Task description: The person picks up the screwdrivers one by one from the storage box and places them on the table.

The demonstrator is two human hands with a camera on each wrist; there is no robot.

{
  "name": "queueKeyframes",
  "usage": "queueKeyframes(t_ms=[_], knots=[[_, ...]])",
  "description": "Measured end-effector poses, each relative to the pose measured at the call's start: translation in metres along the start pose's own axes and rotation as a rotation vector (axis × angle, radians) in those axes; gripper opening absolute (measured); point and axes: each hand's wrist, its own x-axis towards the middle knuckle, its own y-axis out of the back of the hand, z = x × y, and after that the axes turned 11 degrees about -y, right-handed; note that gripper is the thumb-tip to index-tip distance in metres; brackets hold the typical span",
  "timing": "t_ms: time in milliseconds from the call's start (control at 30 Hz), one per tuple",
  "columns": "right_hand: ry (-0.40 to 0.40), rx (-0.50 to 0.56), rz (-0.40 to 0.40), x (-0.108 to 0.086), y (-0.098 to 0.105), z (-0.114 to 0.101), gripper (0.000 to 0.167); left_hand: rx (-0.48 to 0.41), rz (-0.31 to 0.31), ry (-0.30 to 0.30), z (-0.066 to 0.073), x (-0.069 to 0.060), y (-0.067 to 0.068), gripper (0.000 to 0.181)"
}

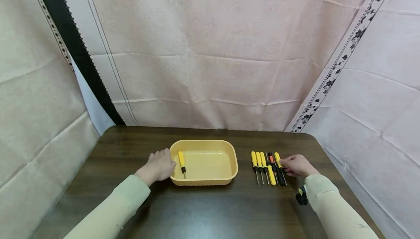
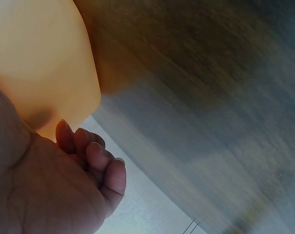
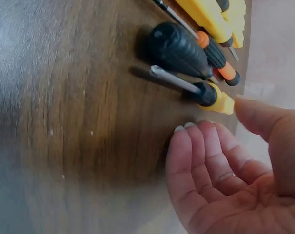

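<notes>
In the head view, my left hand [image 1: 159, 165] is at the left rim of a yellow plastic tray [image 1: 204, 181], its fingers curled in the left wrist view; the thumb's contact is partly hidden. One yellow-handled screwdriver [image 1: 181, 159] lies inside the tray at the left. To the right, several screwdrivers lie side by side in a row. Beside the row's right end is my right hand [image 1: 296, 165]. Its thumb tip touches the yellow handle of the outermost screwdriver [image 3: 218, 100], while the loosely bent fingers stay apart from that handle.
A black-handled screwdriver [image 3: 176, 51] and an orange-and-black one [image 3: 215, 54] lie beside the outermost one. Everything rests on a dark brown wooden table [image 1: 203, 210]. Pale cloth [image 1: 203, 60] hangs behind the table and at both sides.
</notes>
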Motion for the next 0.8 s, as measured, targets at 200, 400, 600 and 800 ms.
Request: queueKeyframes(t_ms=[200, 400, 600, 800], knots=[[0.01, 0.016, 0.044, -0.008, 0.007, -0.013, 0.058, 0.002, 0.009, -0.001, 0.0, -0.001, -0.001, 0.042], [0.126, 0.039, 0.049, -0.025, 0.003, -0.04, 0.069, -0.016, 0.014, -0.008, -0.001, 0.001, -0.002, 0.042], [0.259, 0.053, 0.048, -0.042, -0.013, -0.071, 0.068, -0.061, 0.015, -0.022, -0.005, -0.001, -0.005, 0.041], [0.321, 0.052, 0.043, -0.056, -0.032, -0.097, 0.064, -0.075, 0.013, -0.046, -0.006, -0.004, -0.003, 0.041]])
